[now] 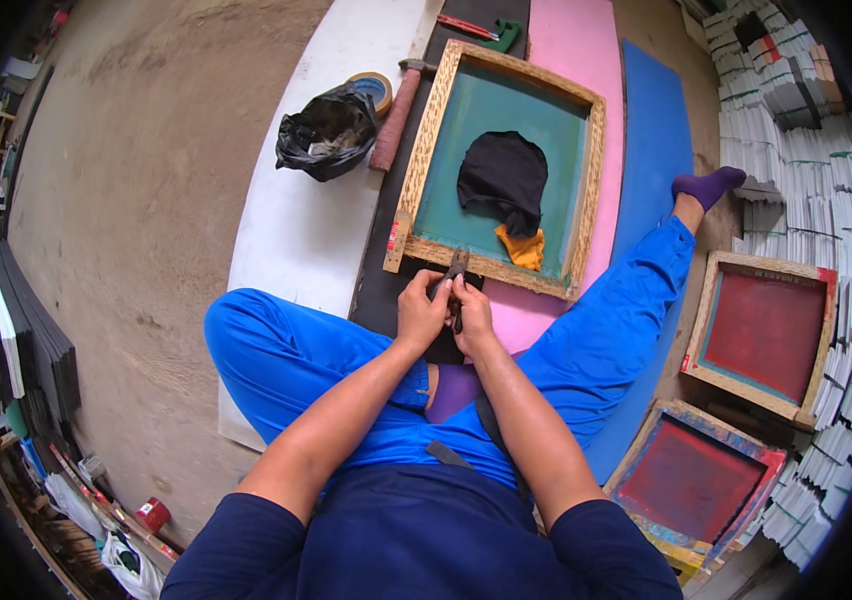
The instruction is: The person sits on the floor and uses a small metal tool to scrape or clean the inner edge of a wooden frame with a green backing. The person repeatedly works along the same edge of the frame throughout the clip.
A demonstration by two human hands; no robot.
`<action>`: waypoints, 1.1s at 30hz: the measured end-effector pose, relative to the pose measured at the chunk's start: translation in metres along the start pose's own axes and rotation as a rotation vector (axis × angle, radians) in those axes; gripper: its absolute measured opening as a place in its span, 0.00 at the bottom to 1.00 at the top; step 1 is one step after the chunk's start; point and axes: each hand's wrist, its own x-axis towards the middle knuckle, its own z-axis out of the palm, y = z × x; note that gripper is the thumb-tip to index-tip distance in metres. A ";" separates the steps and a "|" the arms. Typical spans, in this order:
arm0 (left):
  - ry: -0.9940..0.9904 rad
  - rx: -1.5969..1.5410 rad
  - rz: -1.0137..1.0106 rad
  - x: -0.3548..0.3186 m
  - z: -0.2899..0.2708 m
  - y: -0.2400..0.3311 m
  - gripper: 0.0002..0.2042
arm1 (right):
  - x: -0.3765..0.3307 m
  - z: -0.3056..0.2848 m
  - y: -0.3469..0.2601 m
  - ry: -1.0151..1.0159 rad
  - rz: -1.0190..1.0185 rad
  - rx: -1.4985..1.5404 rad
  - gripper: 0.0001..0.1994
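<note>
I sit cross-legged on floor mats in blue trousers. Both hands meet at the near edge of a wooden screen-printing frame [426,160] with teal mesh. My left hand [420,310] and my right hand [472,314] are closed together around a pair of pliers [457,272], whose jaws touch the frame's near rail. A black cloth [504,178] and an orange cloth [524,248] lie on the mesh.
A black plastic bag [326,132], a tape roll [374,88] and a hammer [396,115] lie left of the frame. Two red-mesh frames [764,330] [691,480] stand at my right, beside stacks of white sheets [796,130]. Dark boards [26,340] lean at far left.
</note>
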 end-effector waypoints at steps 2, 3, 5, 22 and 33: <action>0.090 0.065 0.160 0.000 0.004 -0.007 0.11 | 0.002 0.000 0.004 0.002 -0.022 -0.013 0.15; 0.138 0.096 0.240 0.000 0.006 -0.009 0.11 | 0.004 0.000 0.005 0.001 -0.032 -0.021 0.16; 0.118 0.038 0.132 -0.001 0.009 -0.015 0.11 | 0.007 0.000 0.008 -0.015 -0.032 -0.026 0.16; -0.044 0.627 0.508 0.002 -0.019 0.037 0.24 | -0.039 -0.017 -0.051 0.055 -0.002 -0.398 0.15; -0.072 0.999 0.608 0.007 -0.028 0.044 0.31 | -0.031 -0.028 -0.053 0.066 -0.039 -0.640 0.12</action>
